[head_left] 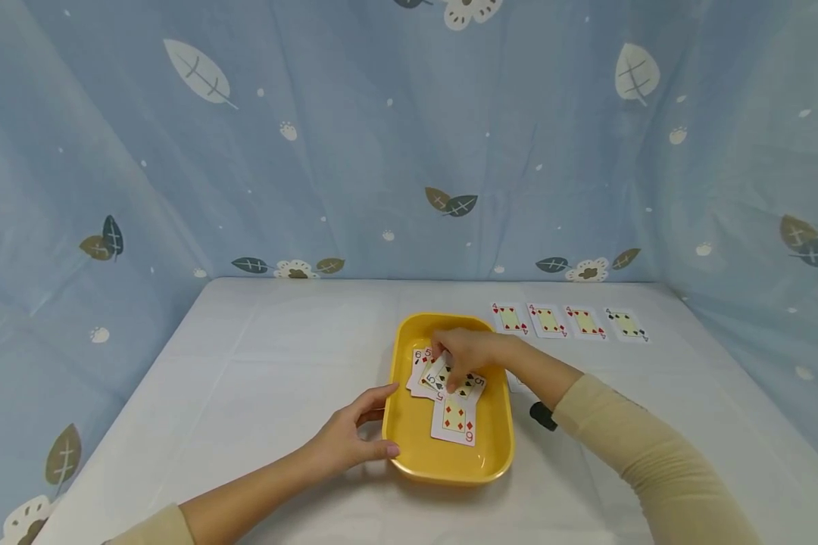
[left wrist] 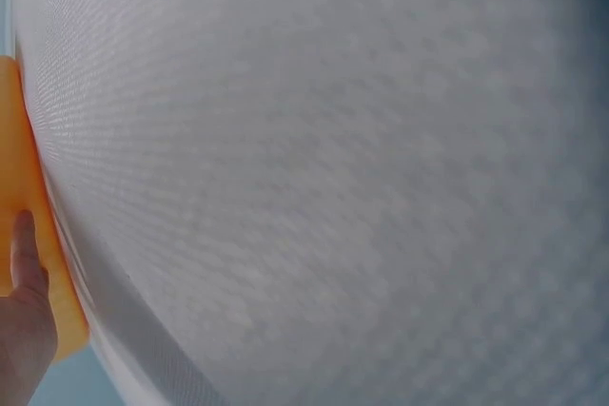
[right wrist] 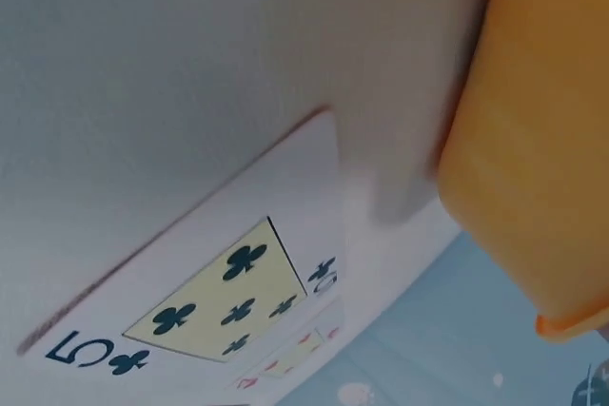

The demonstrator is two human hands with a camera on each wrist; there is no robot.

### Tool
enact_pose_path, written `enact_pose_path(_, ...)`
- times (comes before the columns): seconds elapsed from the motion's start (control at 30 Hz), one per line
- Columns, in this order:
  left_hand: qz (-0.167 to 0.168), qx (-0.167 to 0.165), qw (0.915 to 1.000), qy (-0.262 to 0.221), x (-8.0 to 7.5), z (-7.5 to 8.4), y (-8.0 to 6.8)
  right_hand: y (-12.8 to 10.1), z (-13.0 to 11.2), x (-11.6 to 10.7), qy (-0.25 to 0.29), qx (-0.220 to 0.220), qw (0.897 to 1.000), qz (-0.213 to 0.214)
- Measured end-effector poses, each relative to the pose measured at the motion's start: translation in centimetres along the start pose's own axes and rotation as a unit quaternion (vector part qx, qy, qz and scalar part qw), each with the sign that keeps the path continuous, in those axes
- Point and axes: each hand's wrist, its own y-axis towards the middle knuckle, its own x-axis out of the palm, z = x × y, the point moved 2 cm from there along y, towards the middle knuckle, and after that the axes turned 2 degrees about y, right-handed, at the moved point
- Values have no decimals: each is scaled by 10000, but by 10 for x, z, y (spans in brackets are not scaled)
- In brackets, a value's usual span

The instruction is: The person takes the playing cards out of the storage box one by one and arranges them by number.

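Right hand [head_left: 465, 356] reaches into the yellow tray [head_left: 409, 424] at frame centre, fingers curled down onto a loose heap of cards [head_left: 443, 378]; whether they pinch one card or only press on it, cannot tell. Left hand [head_left: 351, 443] steadies the tray's near-left rim, thumb on the lip, fingers loosely bent against the wall.

Risks, as judged: overlapping cards may lift two at once or fan out over the rim; a hard pull could slide the tray on the smooth bench [head_left: 245, 363].

Row of four cards [head_left: 568, 322] lies upper right of the tray. A five of clubs [right wrist: 214, 301] shows beside the tray in the right wrist view, mostly hidden behind the forearm in the head view. Left wrist view is nearly all blurred bench surface. Dark object [head_left: 542, 415] under the right sleeve, unclear what
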Motion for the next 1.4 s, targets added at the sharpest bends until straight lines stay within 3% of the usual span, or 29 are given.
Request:
enact_pose_path(0.27, -14, 47, 10000, -4, 0, 2, 0, -8, 6, -10, 62, -738, 9967, 318)
enact_pose_path(0.57, -13, 116, 9999, 61, 0, 1, 0, -23, 14, -11, 932, -1256, 9849, 743)
enact_pose_path(0.73, -80, 57, 10000, 0, 0, 1, 0, -31, 14, -12, 1585, -1317, 9751, 821)
enact_pose_path(0.93, -78, -6, 10000, -29, 0, 2, 0, -39, 12, -15, 1994, -1515, 9629, 1009)
enact_pose_path(1.13, -55, -31, 10000, -55, 1, 3, 0, -51, 11, -22, 2261, -1641, 9511, 1318)
enact_pose_path(1.4, -22, -24, 10000, -29, 1, 4, -1, -73, 12, -31, 2426, -1581, 9442, 1572)
